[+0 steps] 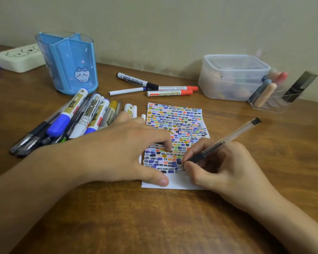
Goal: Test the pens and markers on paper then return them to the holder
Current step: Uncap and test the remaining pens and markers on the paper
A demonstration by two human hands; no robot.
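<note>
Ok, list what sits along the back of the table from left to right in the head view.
Cream case → blue holder → black-capped whiteboard marker → red-capped whiteboard marker → lidded plastic tub → clear acrylic organiser.

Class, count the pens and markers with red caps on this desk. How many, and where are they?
2. A thick red-capped whiteboard marker lies above the paper, and a thinner red-capped pen lies just behind it. Others may be buried in the pile at left.
</note>
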